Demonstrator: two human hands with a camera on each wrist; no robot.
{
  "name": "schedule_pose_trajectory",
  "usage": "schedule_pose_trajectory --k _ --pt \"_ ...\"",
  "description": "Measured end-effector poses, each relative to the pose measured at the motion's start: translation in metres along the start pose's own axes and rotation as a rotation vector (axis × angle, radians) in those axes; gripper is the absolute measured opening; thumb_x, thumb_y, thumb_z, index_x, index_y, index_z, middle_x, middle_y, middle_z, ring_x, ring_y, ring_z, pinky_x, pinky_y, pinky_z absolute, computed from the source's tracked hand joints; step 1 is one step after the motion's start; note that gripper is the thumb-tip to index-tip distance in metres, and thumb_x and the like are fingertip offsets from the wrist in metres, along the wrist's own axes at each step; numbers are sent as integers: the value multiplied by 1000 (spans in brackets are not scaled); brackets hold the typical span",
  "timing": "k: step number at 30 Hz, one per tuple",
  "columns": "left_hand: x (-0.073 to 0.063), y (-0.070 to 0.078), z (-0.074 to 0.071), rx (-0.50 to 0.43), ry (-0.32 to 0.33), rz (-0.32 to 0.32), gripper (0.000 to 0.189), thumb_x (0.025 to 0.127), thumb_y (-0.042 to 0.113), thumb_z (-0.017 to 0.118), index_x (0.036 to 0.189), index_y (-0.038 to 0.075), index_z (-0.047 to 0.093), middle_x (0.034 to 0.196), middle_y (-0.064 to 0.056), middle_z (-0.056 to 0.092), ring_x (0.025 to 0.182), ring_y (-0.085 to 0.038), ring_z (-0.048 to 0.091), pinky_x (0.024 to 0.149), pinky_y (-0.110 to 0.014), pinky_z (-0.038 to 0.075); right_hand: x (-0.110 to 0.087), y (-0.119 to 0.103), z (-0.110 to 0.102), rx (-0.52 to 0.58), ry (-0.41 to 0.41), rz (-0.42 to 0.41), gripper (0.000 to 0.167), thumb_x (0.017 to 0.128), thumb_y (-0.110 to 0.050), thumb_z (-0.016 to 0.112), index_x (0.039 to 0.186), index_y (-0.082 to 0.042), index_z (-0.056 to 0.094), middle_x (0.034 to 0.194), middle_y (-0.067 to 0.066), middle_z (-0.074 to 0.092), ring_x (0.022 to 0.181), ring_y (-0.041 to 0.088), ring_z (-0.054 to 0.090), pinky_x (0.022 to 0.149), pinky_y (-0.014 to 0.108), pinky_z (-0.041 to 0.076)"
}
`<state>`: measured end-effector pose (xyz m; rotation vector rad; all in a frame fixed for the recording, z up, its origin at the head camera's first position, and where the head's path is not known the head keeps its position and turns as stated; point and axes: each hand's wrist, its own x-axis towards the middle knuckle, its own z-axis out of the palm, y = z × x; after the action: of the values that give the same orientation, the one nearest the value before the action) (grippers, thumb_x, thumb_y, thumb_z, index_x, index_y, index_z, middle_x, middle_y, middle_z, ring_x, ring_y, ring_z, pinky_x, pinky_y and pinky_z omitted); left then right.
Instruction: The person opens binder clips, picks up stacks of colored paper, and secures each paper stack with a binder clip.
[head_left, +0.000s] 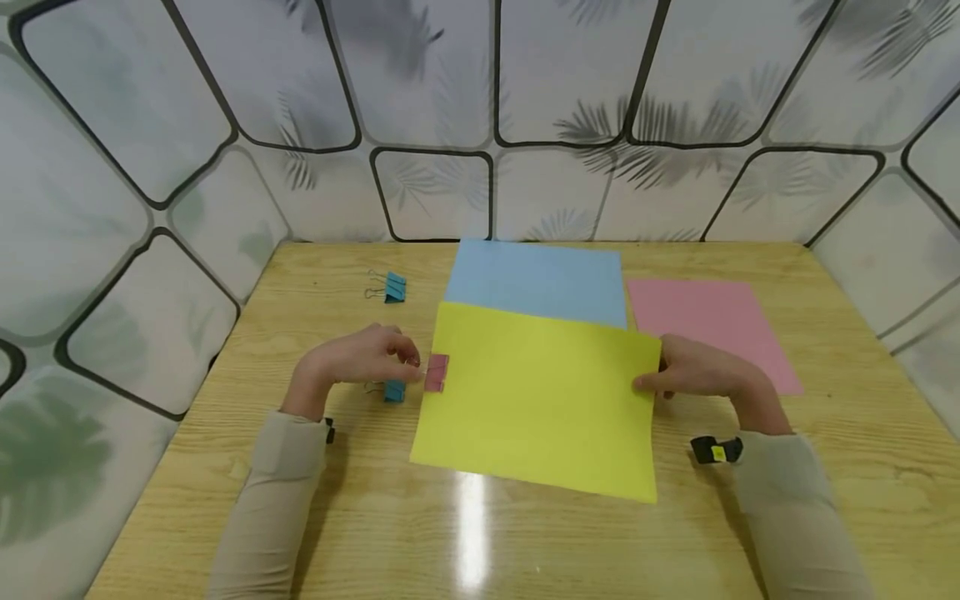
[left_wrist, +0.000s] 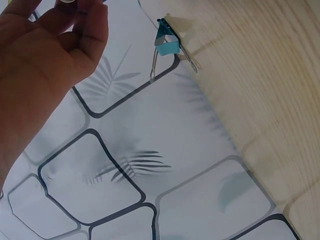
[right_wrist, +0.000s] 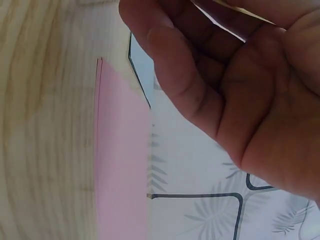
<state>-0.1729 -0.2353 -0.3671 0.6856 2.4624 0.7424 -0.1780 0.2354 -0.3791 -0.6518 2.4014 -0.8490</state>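
A yellow sheet of paper (head_left: pixel 536 400) is held up over the table, tilted. My right hand (head_left: pixel 693 367) pinches its right edge, thumb on the front and fingers behind. A pink binder clip (head_left: pixel 437 372) grips the sheet's left edge. My left hand (head_left: pixel 367 354) has its curled fingertips and thumb at that clip's handle side, pinching it there. In the left wrist view the fingertips are cut off at the top edge. One teal binder clip (head_left: pixel 394 391) lies partly hidden beneath the left hand, another teal binder clip (head_left: pixel 395 287) farther back.
Behind the yellow sheet lies a light blue sheet (head_left: pixel 536 279), partly covered by it. A pink sheet (head_left: pixel 712 321) lies on the wooden table (head_left: pixel 360 525) at the right, beyond the right hand. A patterned backdrop (head_left: pixel 435 192) rises behind the table's far edge.
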Motion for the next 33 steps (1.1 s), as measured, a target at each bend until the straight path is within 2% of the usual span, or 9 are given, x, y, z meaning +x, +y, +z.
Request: schedule_pose_trajectory --k 5,8,12,17,19,21,24,29,33 --pt "0 -1 1 -33 -32 3 23 94 29 63 89 10 73 100 -7 61 73 -18 52 62 -31 46 3 -2 7 3 -75 -39 41 87 -27 77 54 -8 62 44 -12 33 42 -1 19 42 19 23" --pt "2 1 4 -102 -51 -17 31 92 28 62 69 9 64 89 -6 56 59 -15 43 53 -29 39 6 -6 13 -11 -138 -48 46 87 -29 77 51 -7 57 41 -6 43 37 3 37 42 20 35" --pt "6 4 8 -135 -91 5 42 94 25 55 55 13 46 66 1 43 51 -11 30 50 -25 29 9 -10 18 -41 -198 -42 48 87 -32 76 51 -4 60 44 4 56 38 18 54 44 26 46" --pt "10 6 10 -126 -101 39 49 99 21 45 51 16 37 47 7 32 45 -8 17 46 -23 20 11 -10 22 -15 -221 16 44 90 -27 74 53 -4 65 46 4 57 36 12 45 39 24 38" --pt "13 6 12 -92 -65 36 51 100 23 43 49 16 38 45 8 33 43 -8 18 50 -26 30 11 -8 23 16 -206 61 44 91 -26 72 53 -4 65 46 3 55 37 9 40 39 23 33" --pt "16 6 14 -50 -19 14 53 100 26 40 48 18 37 44 10 28 43 -9 18 65 -31 40 12 -5 23 36 -177 108 43 91 -25 71 55 -4 66 47 3 55 39 9 40 40 22 30" --pt "20 9 17 31 36 -30 56 101 29 35 47 16 43 45 9 32 49 -13 26 84 -40 37 13 -2 22 35 -123 184 41 91 -28 71 58 -4 66 50 4 58 41 12 46 41 24 34" --pt "20 19 19 57 49 -148 60 104 32 29 51 12 47 51 1 38 75 -25 42 79 -42 34 15 -2 21 22 -58 260 38 90 -28 72 63 -4 62 55 7 62 45 16 54 43 27 43" --pt "22 20 20 56 49 -174 61 105 33 27 50 15 44 51 -1 37 87 -33 48 81 -45 34 13 -7 19 -22 -17 265 40 88 -21 72 55 -8 54 48 2 54 41 13 46 43 26 39"
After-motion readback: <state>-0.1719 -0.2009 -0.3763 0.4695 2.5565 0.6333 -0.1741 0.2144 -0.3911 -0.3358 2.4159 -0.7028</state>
